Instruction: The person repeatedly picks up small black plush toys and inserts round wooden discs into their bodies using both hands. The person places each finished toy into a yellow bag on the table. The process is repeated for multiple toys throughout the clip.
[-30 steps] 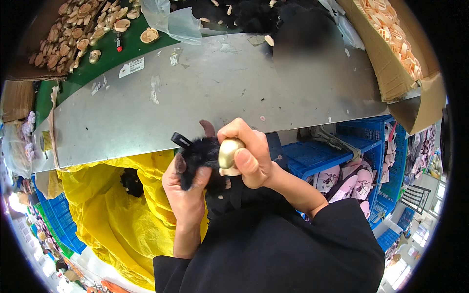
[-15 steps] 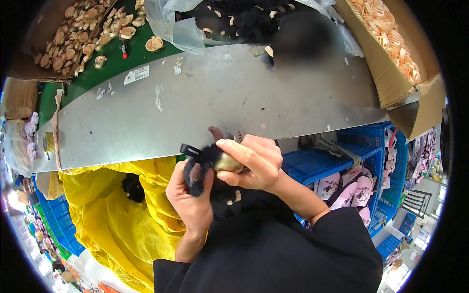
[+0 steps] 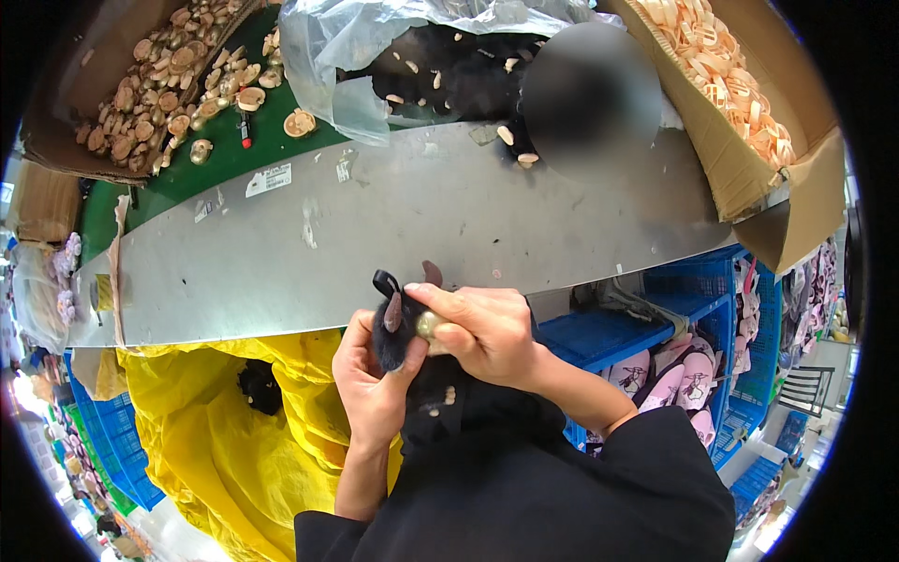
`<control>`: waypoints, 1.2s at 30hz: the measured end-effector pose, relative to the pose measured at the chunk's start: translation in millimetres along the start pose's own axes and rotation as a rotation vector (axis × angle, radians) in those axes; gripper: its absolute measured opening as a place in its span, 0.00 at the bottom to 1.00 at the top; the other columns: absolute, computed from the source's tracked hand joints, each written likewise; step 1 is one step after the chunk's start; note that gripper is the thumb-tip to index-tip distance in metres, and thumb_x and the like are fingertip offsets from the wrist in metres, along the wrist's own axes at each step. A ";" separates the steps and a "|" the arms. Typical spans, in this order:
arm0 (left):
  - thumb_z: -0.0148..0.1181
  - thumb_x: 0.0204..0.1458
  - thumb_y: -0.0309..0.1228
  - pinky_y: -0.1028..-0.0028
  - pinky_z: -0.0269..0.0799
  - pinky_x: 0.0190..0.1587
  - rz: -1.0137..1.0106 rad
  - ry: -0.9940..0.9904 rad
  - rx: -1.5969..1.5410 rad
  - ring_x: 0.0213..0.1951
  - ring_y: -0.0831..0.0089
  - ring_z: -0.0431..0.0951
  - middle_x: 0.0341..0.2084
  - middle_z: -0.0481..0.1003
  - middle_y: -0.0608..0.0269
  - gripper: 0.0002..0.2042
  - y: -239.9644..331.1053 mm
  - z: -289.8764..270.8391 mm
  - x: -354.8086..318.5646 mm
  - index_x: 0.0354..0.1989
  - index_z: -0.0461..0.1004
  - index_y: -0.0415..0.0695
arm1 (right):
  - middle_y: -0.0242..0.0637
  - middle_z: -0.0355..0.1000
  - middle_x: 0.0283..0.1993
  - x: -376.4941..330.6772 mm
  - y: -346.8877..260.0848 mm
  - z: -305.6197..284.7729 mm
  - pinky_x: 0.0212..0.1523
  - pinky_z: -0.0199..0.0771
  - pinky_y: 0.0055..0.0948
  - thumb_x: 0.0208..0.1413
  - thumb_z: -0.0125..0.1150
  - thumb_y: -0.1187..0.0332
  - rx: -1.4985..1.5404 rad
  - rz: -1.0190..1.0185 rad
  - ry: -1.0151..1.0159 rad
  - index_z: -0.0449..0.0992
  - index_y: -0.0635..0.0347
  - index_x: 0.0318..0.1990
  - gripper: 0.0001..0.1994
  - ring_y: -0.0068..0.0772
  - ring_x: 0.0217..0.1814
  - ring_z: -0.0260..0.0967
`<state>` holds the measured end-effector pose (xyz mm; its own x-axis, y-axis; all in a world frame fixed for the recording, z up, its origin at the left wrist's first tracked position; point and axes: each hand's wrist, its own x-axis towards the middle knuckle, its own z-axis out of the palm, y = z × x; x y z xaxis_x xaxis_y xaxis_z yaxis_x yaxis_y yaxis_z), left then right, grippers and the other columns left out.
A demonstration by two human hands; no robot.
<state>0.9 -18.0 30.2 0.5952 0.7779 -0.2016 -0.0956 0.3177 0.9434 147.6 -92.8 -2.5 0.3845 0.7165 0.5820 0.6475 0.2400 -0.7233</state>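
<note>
My left hand (image 3: 375, 389) grips a small black plush piece (image 3: 391, 345) with brownish ears and a black ribbon loop (image 3: 385, 282) at its top. My right hand (image 3: 494, 337) pinches a shiny gold rounded piece (image 3: 428, 325) between thumb and fingers, against the plush's right side. Its index finger also touches the plush near the far ear. How far the gold piece sits inside the plush is hidden by my fingers. Both hands are held just in front of the grey table's near edge, above my dark-clothed lap.
Across the grey metal table (image 3: 393, 225), a clear plastic bag (image 3: 323, 47) holds black plush pieces. A box of gold-backed pieces (image 3: 56, 131) stands far left, a carton of peach straps (image 3: 805, 197) far right. Below are a yellow bag (image 3: 197, 431) and blue crates (image 3: 599, 328) with pink slippers.
The plush has turned in my left hand, so its ears and ribbon loop stand more upright. My right hand has shifted slightly nearer me, still on the gold piece. The view has tilted slightly.
</note>
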 end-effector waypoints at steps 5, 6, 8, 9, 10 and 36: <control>0.68 0.52 0.21 0.85 0.65 0.43 -0.077 -0.071 -0.022 0.37 0.87 0.69 0.35 0.72 0.74 0.11 6.5 -7.0 -4.1 0.40 0.73 0.41 | 0.35 0.72 0.41 -2.8 6.2 -30.5 0.47 0.72 0.28 0.52 0.75 0.59 0.504 0.396 -0.275 0.72 0.61 0.61 0.31 0.27 0.43 0.71; 0.68 0.52 0.21 0.85 0.65 0.43 -0.087 -0.107 -0.010 0.37 0.87 0.70 0.35 0.73 0.74 0.11 5.9 -6.5 -4.8 0.41 0.74 0.41 | 0.34 0.71 0.45 -6.4 16.6 -33.8 0.51 0.71 0.28 0.52 0.75 0.60 0.574 0.413 -0.377 0.72 0.61 0.61 0.31 0.27 0.48 0.70; 0.67 0.54 0.21 0.85 0.66 0.44 -0.075 -0.173 -0.015 0.38 0.87 0.70 0.36 0.73 0.73 0.10 2.7 -3.2 -2.0 0.42 0.74 0.38 | 0.32 0.71 0.54 -7.8 11.4 -37.7 0.60 0.68 0.28 0.50 0.77 0.56 1.119 0.887 -0.446 0.72 0.65 0.59 0.33 0.24 0.55 0.68; 0.66 0.54 0.21 0.84 0.66 0.44 -0.084 -0.200 -0.002 0.38 0.87 0.70 0.37 0.73 0.72 0.09 5.6 -0.3 -0.9 0.42 0.74 0.38 | 0.32 0.72 0.54 -14.4 18.4 -38.9 0.60 0.68 0.28 0.48 0.78 0.55 1.198 0.939 -0.533 0.71 0.65 0.59 0.35 0.24 0.55 0.68; 0.65 0.55 0.20 0.84 0.66 0.44 -0.092 -0.226 0.010 0.38 0.86 0.70 0.37 0.73 0.72 0.08 8.7 1.6 0.2 0.42 0.74 0.37 | 0.32 0.73 0.53 -20.5 25.2 -39.5 0.61 0.68 0.28 0.45 0.80 0.53 1.276 0.990 -0.623 0.71 0.65 0.59 0.37 0.24 0.55 0.69; 0.74 0.41 0.31 0.54 0.62 0.64 0.501 -0.531 0.196 0.50 0.61 0.65 0.44 0.63 0.55 0.20 30.1 -7.6 -2.4 0.41 0.71 0.42 | 0.42 0.70 0.44 10.6 -75.9 -59.9 0.38 0.76 0.31 0.43 0.82 0.64 0.217 0.012 -0.185 0.76 0.65 0.38 0.21 0.39 0.40 0.72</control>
<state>-9.5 -6.2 57.1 0.8269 0.4229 0.3707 -0.3417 -0.1456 0.9285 142.0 -142.7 80.8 0.2521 0.8226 0.5098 0.4804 0.3509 -0.8038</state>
